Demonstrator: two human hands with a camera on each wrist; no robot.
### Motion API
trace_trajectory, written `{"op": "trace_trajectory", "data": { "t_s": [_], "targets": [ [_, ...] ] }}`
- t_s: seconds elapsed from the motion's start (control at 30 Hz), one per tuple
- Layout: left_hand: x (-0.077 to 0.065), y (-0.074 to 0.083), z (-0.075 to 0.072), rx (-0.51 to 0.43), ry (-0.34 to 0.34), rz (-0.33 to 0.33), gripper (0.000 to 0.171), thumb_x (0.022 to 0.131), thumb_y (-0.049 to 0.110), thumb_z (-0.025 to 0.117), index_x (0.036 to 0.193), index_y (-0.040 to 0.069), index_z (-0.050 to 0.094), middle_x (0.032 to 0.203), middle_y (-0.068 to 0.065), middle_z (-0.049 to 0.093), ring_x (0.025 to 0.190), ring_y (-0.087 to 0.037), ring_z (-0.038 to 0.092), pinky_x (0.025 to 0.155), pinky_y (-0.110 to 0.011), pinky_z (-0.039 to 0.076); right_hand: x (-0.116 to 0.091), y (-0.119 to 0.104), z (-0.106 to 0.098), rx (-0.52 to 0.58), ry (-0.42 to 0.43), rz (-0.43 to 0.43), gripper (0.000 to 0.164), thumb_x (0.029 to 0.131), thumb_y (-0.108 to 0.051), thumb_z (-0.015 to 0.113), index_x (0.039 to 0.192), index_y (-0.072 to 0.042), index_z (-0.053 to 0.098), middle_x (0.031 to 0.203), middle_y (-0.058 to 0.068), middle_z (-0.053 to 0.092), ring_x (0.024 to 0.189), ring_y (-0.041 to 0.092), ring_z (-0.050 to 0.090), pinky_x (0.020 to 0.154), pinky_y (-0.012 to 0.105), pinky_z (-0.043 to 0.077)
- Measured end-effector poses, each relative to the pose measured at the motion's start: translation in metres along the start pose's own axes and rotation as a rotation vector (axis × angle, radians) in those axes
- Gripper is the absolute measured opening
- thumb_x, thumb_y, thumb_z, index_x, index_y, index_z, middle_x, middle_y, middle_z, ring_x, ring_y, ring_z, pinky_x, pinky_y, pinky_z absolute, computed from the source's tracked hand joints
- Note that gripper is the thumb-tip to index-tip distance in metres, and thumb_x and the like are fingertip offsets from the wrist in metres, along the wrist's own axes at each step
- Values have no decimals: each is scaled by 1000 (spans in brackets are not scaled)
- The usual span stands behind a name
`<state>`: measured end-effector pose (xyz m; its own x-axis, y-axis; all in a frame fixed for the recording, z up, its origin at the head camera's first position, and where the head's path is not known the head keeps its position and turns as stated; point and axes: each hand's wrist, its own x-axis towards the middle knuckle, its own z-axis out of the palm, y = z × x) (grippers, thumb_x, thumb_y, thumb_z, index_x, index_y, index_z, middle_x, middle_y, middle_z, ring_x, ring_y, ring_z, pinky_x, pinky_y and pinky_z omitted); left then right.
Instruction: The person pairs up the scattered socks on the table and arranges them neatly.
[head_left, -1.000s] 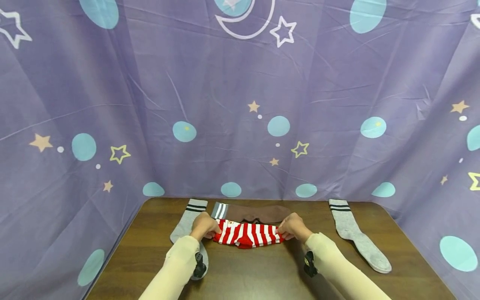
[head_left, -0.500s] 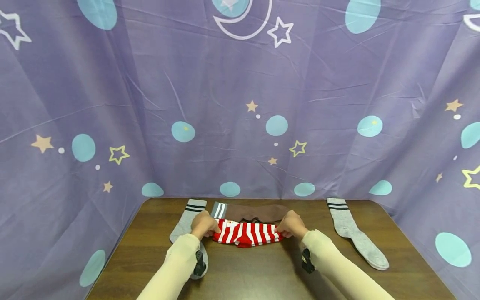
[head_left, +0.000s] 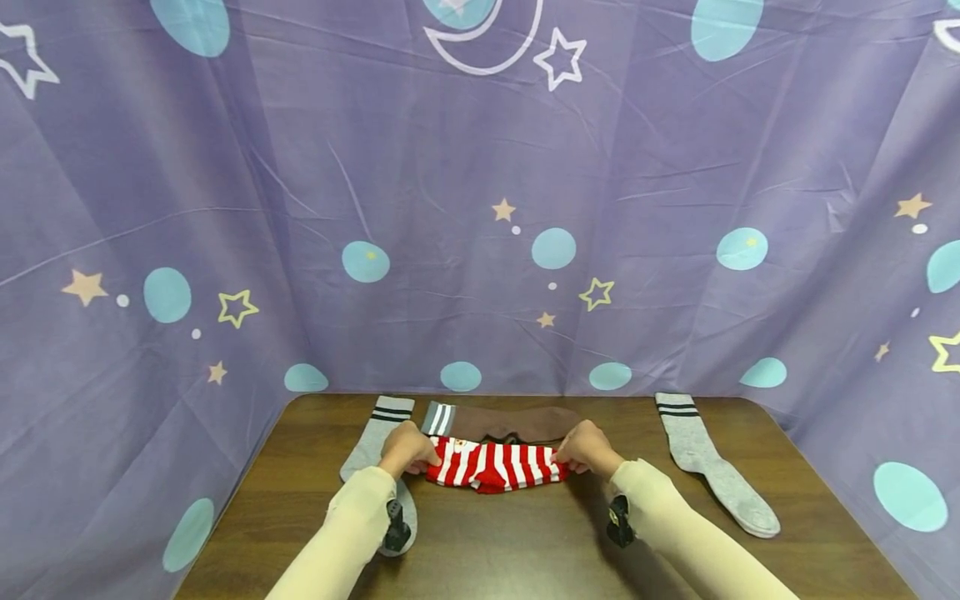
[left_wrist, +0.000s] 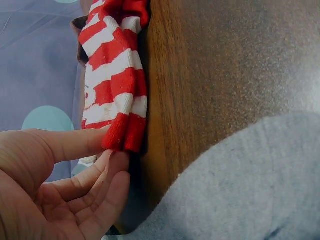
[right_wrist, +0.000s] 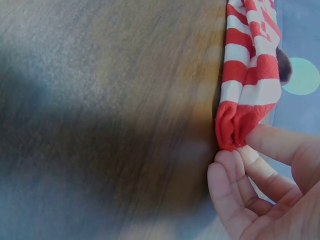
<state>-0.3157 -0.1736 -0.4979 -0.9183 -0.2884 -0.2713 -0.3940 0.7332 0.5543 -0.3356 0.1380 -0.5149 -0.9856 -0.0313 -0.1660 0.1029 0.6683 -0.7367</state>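
Note:
A red-and-white striped sock stretches sideways between my two hands near the middle of the table. My left hand pinches its left end between thumb and fingers; the left wrist view shows the red cuff edge of the striped sock at the fingertips. At the other end, my right hand pinches the solid red toe, bunched into folds in the right wrist view, where the striped sock runs away from the hand. Just behind it lies a brown sock with a grey, white-striped cuff.
A grey sock with black stripes lies at the left, partly hidden under my left forearm. Another grey sock lies at the right of the wooden table. A purple curtain hangs behind the table's far edge.

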Motion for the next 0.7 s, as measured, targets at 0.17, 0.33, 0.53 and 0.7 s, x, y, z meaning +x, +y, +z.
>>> {"op": "trace_trajectory", "data": {
  "t_s": [0.17,0.33,0.53,0.7],
  "targets": [
    [-3,0,0,-12,-24,-5,27,71,5,89,67,2,63,59,-7,70,52,-13,67,55,-25,59,2,2,1,-3,12,-25,11,71,1,83,65,-1,74,51,2,62,47,13,59,50,30,57],
    [-3,-2,1,-47,-9,-2,26,70,4,90,69,2,64,56,-5,67,48,-12,64,51,-24,57,4,4,3,-38,65,-69,13,71,-4,84,63,-4,74,51,4,63,45,13,58,47,28,54],
    [0,-2,4,-47,18,-3,24,70,6,90,70,1,66,56,-4,67,47,-11,61,49,-22,55,5,4,1,-65,97,-72,15,72,-9,86,63,-6,73,52,6,64,46,14,59,46,25,50],
    [0,-1,4,-37,22,-3,26,70,7,90,70,1,65,57,-4,67,48,-12,62,51,-22,56,6,4,1,-71,101,-63,12,72,-7,83,64,-7,74,52,4,63,45,13,58,46,26,50]
  ]
}}
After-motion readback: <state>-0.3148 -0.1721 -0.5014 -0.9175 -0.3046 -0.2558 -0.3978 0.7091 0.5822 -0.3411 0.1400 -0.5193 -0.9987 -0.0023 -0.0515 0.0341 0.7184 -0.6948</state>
